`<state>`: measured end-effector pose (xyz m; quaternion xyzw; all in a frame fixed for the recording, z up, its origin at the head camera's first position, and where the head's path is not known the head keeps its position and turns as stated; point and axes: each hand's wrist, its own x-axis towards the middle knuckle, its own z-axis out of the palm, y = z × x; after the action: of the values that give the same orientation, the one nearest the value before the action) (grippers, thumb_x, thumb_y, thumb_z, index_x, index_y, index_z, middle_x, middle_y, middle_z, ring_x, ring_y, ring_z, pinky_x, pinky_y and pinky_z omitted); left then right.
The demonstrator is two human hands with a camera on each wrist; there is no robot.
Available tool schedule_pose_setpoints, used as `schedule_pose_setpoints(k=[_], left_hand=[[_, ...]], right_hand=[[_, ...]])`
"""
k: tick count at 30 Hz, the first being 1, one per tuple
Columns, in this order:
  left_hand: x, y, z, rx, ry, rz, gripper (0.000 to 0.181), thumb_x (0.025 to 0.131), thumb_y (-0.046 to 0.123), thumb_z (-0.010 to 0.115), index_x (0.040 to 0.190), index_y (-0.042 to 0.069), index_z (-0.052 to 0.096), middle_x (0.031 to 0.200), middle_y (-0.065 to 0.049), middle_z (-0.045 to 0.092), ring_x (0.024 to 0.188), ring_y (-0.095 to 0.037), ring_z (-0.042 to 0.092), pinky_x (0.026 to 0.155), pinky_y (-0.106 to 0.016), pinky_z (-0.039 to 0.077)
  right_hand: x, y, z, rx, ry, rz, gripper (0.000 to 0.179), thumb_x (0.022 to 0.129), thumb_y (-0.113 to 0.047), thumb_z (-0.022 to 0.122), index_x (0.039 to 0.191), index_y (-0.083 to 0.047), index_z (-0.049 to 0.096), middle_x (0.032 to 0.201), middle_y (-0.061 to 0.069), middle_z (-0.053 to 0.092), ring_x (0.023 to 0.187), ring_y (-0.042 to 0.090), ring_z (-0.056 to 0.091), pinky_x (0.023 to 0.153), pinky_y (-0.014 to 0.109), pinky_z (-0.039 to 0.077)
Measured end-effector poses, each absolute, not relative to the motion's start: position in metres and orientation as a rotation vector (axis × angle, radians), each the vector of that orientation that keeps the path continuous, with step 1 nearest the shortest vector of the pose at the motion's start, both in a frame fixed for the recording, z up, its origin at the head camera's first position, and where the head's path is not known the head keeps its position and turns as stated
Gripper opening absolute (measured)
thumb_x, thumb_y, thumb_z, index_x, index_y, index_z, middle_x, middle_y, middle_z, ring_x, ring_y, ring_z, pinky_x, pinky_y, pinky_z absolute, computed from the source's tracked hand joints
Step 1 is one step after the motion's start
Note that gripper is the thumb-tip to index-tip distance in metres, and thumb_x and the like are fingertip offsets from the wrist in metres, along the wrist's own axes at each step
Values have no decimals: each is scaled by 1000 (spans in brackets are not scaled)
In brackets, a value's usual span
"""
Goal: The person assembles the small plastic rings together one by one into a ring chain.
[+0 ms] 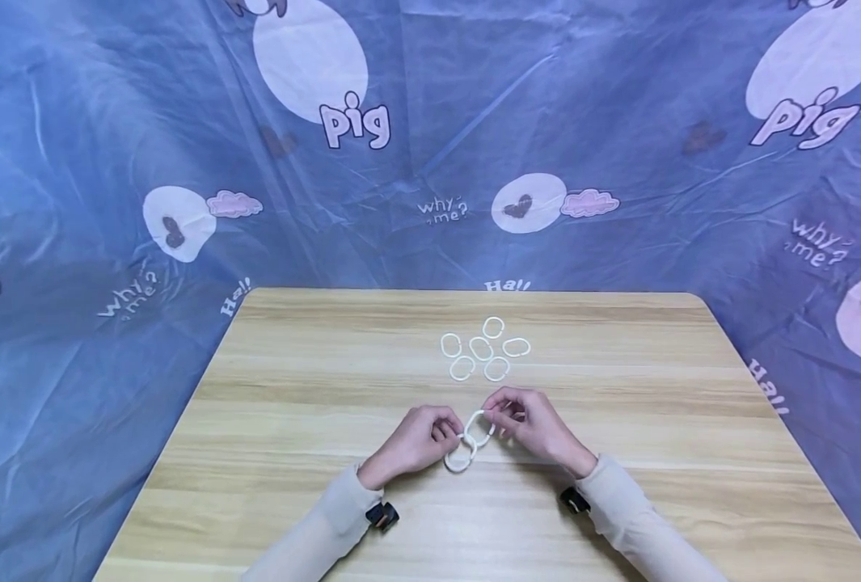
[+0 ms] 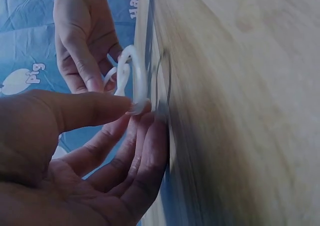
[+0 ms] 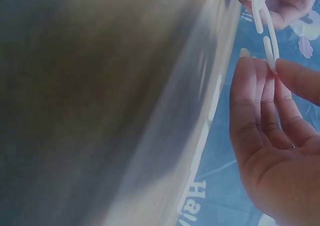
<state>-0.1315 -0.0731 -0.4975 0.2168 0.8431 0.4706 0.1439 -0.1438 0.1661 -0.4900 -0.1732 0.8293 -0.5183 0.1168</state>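
Two white oval plastic rings hook through each other between my hands, above the wooden table. My left hand (image 1: 424, 439) pinches the lower ring (image 1: 459, 470) between thumb and fingertips; its curved end (image 2: 140, 79) stands up from that grip in the left wrist view. The upper ring (image 1: 468, 423) is pinched by my right hand (image 1: 534, 424) at its right side. A small gap breaks this ring's side (image 3: 268, 49) in the right wrist view, just beyond the right thumb and fingertips. Behind the hands, several similar loose rings (image 1: 481, 349) lie flat in a cluster.
The light wooden table (image 1: 292, 388) reaches back to a blue printed cloth (image 1: 430, 145) that hangs behind it and along both sides. Dark wrist devices sit at the left cuff (image 1: 350, 501) and the right cuff (image 1: 605, 493).
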Motion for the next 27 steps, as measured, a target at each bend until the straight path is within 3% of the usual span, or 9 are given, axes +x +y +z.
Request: schedule_pose_setpoints(k=[6,17,27], left_hand=[[-131,-74,-500,653,2442,1325,7,86,-5,73,91,0,72,79,-9,73,68,-6,61,62,-15,53],[-131,-69,-500,626,2476,1370,10,91,5,74,101,2,74,87,-9,75,71,-4,63,67,-15,56],[-128,-51,-498,564,2513,1551,15,89,-3,73,104,-2,74,86,-13,77,72,-5,68,69,-15,60]], right_hand=[[-143,165,-494,-523,2440,-1495,11,96,-8,71,107,-5,72,93,17,73,68,23,68,55,32,60],[-143,166,-497,-576,2438,-1461,10,97,-8,70,106,-5,73,95,17,73,68,20,67,55,31,59],[-144,168,-497,-643,2452,-1459,9,98,-8,69,105,-4,72,91,17,73,68,19,67,57,28,59]])
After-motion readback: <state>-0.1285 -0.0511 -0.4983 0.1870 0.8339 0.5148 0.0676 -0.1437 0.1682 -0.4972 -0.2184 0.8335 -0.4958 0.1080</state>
